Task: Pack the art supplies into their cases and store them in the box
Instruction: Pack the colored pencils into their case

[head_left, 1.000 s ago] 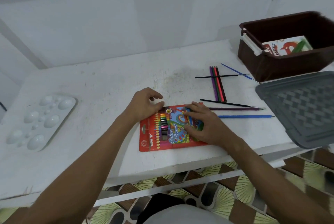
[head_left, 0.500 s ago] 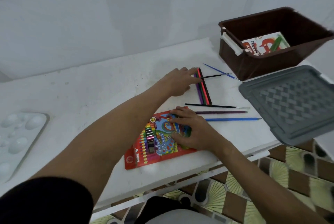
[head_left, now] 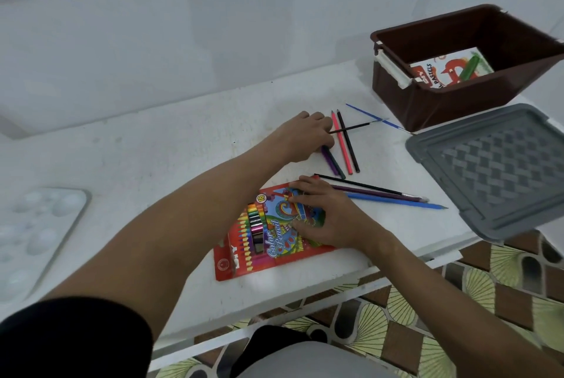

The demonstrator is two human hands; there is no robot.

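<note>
The right hand (head_left: 328, 219) lies flat on the red pencil case (head_left: 244, 258), fingers straight and spread over its printed cover, and I take that as pinning it so it won't slide on the white table (head_left: 152, 164) while the other arm works. The case sits near the front edge of the table, its window showing a row of coloured pencils already inside.

The left hand (head_left: 305, 136) reaches across to the loose pencils (head_left: 343, 145) lying beyond the case. Its fingers curl down onto the purple and dark green pair, seemingly gathering those two; the pink and black ones lie just beside its knuckles, untouched. A thin black brush (head_left: 355, 126) crosses over them, which could snag as they lift.

Three more brushes (head_left: 384, 196) lie just right of the case, apparently waiting their turn. A further blue one (head_left: 369, 114) rests near the brown box (head_left: 427, 103), which stands open at the far right with a pastel pack (head_left: 439, 72) already stored. The grey lid (head_left: 494, 170) lies beside it, overhanging the table edge. A white palette (head_left: 39, 234) waits well apart at the left.
</note>
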